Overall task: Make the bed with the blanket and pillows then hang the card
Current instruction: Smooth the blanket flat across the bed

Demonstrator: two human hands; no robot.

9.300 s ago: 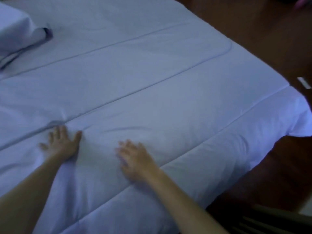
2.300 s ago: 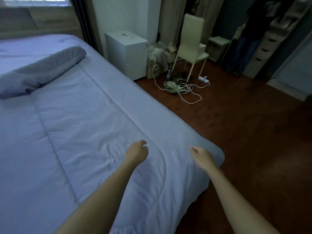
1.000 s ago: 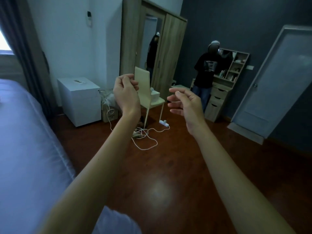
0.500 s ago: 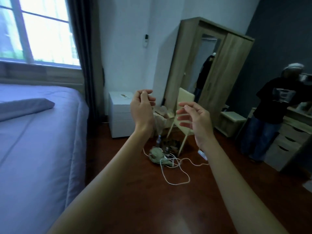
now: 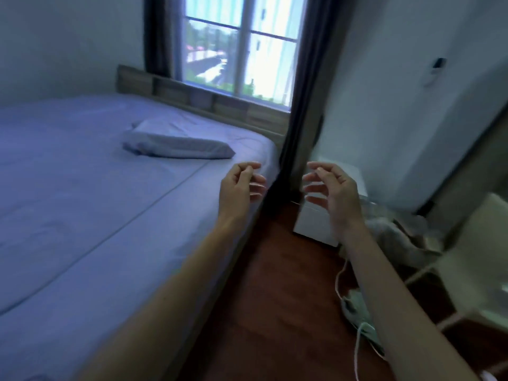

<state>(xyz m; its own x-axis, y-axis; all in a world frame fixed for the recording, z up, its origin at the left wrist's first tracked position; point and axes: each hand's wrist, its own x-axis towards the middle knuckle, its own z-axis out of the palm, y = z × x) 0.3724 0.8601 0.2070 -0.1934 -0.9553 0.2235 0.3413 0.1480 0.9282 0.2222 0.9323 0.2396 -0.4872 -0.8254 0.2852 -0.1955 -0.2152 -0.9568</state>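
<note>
The bed fills the left of the head view, covered by a smooth pale blue blanket [image 5: 82, 202]. One flat pillow [image 5: 178, 145] lies near the headboard [image 5: 209, 101], on the bed's right side. My left hand [image 5: 239, 188] is raised over the bed's right edge, fingers loosely curled and empty. My right hand [image 5: 332, 188] is raised beside it over the floor, fingers apart and empty. The two hands face each other, a small gap between them. No card is in view.
A window [image 5: 242, 50] with dark curtains [image 5: 305, 92] stands behind the headboard. A white bedside cabinet [image 5: 316, 226] sits right of the bed. A cable and power strip [image 5: 357, 314] lie on the wooden floor [image 5: 275, 298]. A pale chair [image 5: 472, 265] stands at right.
My view has swung left from the wardrobe and the person toward the bed head and window. Both hands stay raised in front of me; the left hand's fingers have loosened.
</note>
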